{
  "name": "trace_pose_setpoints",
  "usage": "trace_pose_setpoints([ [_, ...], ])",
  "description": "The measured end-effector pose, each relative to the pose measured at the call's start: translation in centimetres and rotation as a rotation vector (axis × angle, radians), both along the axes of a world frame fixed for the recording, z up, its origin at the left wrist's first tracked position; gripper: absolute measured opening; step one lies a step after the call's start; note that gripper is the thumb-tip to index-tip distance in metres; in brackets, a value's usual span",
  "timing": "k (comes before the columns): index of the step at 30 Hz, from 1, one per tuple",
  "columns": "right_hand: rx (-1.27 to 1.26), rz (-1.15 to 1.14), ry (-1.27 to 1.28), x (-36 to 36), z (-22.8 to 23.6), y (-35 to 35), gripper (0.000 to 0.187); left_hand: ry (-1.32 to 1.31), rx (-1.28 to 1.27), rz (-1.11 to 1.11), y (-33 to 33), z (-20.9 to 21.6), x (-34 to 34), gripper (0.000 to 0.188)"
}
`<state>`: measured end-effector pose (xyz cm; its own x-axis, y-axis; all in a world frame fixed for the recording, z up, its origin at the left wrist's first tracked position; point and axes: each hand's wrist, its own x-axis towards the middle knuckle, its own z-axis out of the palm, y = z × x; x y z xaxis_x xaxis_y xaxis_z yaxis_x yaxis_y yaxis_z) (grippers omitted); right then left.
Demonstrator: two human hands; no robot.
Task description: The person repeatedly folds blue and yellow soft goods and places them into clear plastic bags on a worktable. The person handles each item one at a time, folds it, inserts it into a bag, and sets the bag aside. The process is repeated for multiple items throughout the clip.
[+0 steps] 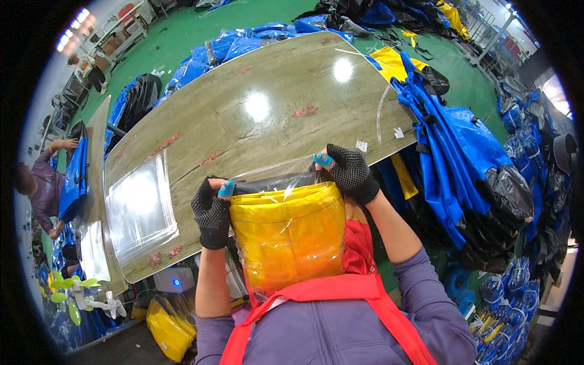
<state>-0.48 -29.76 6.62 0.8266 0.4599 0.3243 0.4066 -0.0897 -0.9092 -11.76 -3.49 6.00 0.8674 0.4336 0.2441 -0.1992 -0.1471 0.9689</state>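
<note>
A folded yellow item (289,234) sits inside a clear plastic bag (274,176) held upright against my chest, above the near edge of the wooden table (255,115). My left hand (211,213), in a black dotted glove with a blue fingertip cover, grips the bag's mouth at its left corner. At the right corner, my right hand (348,171), gloved the same way, pinches the bag's mouth. The bag's open top stretches between both hands.
A stack of clear plastic bags (140,207) lies on the table's left part. Blue and black folded items (462,164) pile up at the right, more blue ones (243,42) beyond the table. A person in purple (45,188) works at the far left. Yellow bags (167,325) lie on the floor.
</note>
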Motion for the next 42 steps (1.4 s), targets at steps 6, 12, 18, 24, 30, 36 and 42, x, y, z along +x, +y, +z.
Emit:
trace_pose_setpoints([
  [6, 0.073, 0.034, 0.105, 3.8, -2.0, 1.2, 0.043, 0.025, -0.215, -0.206, 2.0, 1.4, 3.8, 0.026],
  [12, -0.205, 0.041, -0.344, 7.6, 0.3, 7.3, 0.030, 0.237, -0.185, -0.072, -1.5, 9.9, 8.0, 0.027],
  [18, 1.122, 0.466, 0.662, 4.2, 3.1, 10.7, 0.029, -0.128, 0.211, -0.494, -5.6, 14.0, 6.7, 0.044],
  [24, 0.861, 0.617, 0.502, 6.4, 0.0, 10.7, 0.041, 0.380, -0.258, -0.525, -1.3, 6.2, 5.9, 0.065],
  [30, 0.426, 0.351, 0.932, 2.7, -4.2, 2.6, 0.031, 0.498, -0.372, -0.251, 0.9, -2.2, -1.4, 0.028],
  [36, 0.249, -0.147, 0.374, -0.8, -7.4, 1.7, 0.016, 0.274, -0.064, -0.094, 1.0, -4.4, 1.6, 0.017],
  [42, 0.056, -0.118, 0.484, 2.1, -8.4, 1.7, 0.023, 0.496, -0.479, -0.122, 3.4, -6.5, 4.5, 0.035],
])
